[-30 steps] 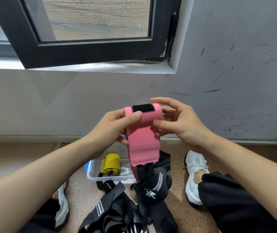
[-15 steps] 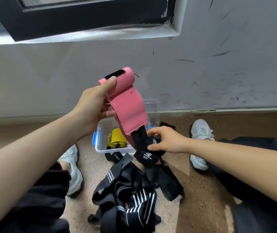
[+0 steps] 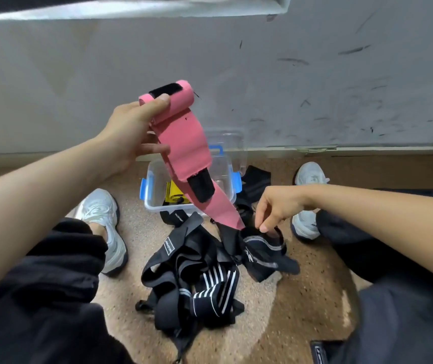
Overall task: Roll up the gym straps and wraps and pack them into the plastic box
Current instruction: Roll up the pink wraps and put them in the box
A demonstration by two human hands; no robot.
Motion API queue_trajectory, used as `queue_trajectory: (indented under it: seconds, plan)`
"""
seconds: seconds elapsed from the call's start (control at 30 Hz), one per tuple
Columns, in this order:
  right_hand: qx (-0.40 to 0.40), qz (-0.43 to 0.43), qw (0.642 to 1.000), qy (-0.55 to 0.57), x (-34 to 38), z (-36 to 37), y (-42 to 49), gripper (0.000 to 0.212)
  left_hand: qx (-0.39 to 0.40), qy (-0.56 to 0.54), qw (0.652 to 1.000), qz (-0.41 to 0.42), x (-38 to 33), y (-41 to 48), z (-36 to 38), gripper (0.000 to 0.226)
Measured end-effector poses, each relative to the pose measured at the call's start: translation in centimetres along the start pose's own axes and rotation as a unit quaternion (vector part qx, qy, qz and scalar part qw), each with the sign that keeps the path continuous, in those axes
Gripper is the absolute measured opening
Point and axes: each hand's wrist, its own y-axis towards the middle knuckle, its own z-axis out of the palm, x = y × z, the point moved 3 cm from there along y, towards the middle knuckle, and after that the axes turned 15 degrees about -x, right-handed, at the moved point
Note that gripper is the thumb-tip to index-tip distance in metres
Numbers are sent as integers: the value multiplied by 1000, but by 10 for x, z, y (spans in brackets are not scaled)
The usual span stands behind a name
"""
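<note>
1. On a speckled floor [image 3: 302,298] at the foot of a scuffed grey wall [image 3: 315,88], a seated person sorts gym gear, the two hands well apart.
2. The left hand [image 3: 131,132] is raised and grips the rolled end of a pink wrap [image 3: 183,148], thumb pressed over the roll beside a black fastening patch.
3. The wrap's loose length hangs slanting down and to the right, crossing in front of the plastic box [image 3: 155,203]; its lower tip meets a black strap [image 3: 262,250] on the floor.
4. The right hand [image 3: 278,206] is low, fingers curled down with the tips on that strap's raised loop; whether they actually pinch it cannot be told.
5. The open box stands near the wall's base, blue latches on its sides, with a yellow roll [image 3: 173,197] inside and a clear lid [image 3: 225,140] upright behind it.
6. A pile of black straps [image 3: 197,279], some white-striped, lies just in front of the box; one strap end touches its front edge.
7. White shoes [image 3: 105,222] flank the box and pile on either side, while bare floor stays open to the lower right of the pile.
</note>
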Motion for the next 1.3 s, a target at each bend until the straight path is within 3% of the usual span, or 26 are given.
queue_trajectory:
  seconds: [0.1, 0.27, 0.4, 0.47, 0.53, 0.8, 1.0, 1.17, 1.3]
  plan:
    - [-132, -20, 988, 82, 19, -23, 4, 18, 33, 20, 999, 13, 4, -4, 8, 25]
    - [-334, -42, 896, 288, 56, -69, -11, 16, 85, 36, 995, 48, 3, -11, 20, 34]
    - [-301, -61, 845, 437, 85, -97, -31, 33, 140, 33, 987, 70, -2, -20, 29, 45]
    - [-277, -101, 850, 435, 99, -102, -42, 44, 163, 28, 982, 88, -6, -26, 33, 43]
    - [-278, -134, 855, 418, 110, -105, -52, 41, 177, 20, 978, 108, -11, -30, 36, 42]
    - [-267, -149, 851, 427, 116, -116, -72, 40, 185, -7, 968, 172, -23, -40, 39, 46]
    - [-310, -177, 829, 431, 115, -118, -76, 40, 206, 2, 970, 126, -25, -34, 37, 50]
    - [-359, -187, 792, 458, 111, -111, -70, 39, 209, 44, 975, 63, -22, -32, 39, 70]
    - [-398, -227, 790, 407, 109, -107, -68, 47, 198, 44, 977, 60, -23, -37, 43, 55]
